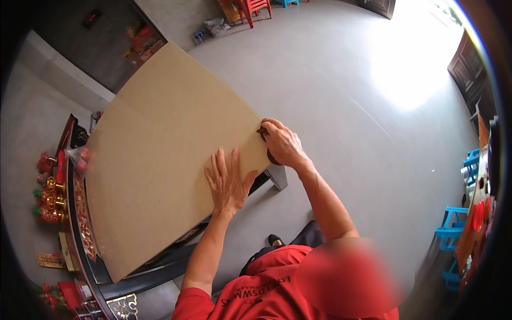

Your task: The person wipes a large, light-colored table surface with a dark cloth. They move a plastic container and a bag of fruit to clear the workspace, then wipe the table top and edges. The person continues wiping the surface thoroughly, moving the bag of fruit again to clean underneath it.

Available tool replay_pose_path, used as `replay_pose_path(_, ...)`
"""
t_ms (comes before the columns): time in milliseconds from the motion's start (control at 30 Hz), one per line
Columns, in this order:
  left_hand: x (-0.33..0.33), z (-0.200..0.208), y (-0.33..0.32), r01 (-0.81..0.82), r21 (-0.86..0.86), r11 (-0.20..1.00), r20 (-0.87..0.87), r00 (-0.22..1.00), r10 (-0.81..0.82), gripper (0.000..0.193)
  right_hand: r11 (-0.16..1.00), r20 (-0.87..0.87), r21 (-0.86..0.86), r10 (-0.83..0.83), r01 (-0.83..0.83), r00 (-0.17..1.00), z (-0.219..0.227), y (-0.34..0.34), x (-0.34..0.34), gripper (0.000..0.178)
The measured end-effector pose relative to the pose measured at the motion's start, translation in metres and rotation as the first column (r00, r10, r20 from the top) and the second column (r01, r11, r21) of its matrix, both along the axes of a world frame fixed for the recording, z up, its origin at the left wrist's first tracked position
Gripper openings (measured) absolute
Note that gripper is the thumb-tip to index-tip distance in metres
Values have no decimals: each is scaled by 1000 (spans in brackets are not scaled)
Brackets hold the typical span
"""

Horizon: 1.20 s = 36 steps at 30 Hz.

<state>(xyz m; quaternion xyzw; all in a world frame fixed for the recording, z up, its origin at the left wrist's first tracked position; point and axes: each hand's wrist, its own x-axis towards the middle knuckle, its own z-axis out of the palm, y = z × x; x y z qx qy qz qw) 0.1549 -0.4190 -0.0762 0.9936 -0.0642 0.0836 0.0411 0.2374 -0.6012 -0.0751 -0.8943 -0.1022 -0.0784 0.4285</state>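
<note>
Grey floor (330, 80) beyond, then lg tan tabletop (160, 138) in front, blue stool (453, 230) well off to R. L hand (230, 186) palm-down flat on tabletop by its near edge, fingers spread, nothing gripped. R hand (286, 144) at tabletop's R corner, fingers curled round dk brown cloth (273, 158), bunched in hand & against tabletop's edge

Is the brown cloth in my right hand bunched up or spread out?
Bunched: only small, creased parts of the brown cloth show around your right hand, at the edge of the tabletop.
</note>
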Motion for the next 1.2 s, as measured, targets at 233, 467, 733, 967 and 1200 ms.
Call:
replay_pose_path(233, 8, 7, -4, -44, -124, 991, -86, 996, 34, 74, 649, -231, 753, 99, 113, 968, -76, -30, 69, 33)
replay_pose_path(467, 79, 23, -68, -184, -383, 905, -3, 980, 198, 68, 363, -228, 931, 630, -22, 743, -42, -58, -1, 53)
replay_pose_path(733, 112, -2, -99, -364, -185, 913, -10, 930, 368, 65, 316, -15, 919, 623, -234, 782, -64, -32, 56, 42)
replay_pose_path(967, 115, 6, -105, -373, -121, 920, 1, 927, 375, 68, 532, -68, 815, 480, -229, 875, -81, 36, 156, 43)
replay_pose_path(1200, 118, 12, -109, -373, -163, 913, 4, 925, 379, 65, 722, 113, 645, 235, -251, 965, -141, 83, 197, 30)
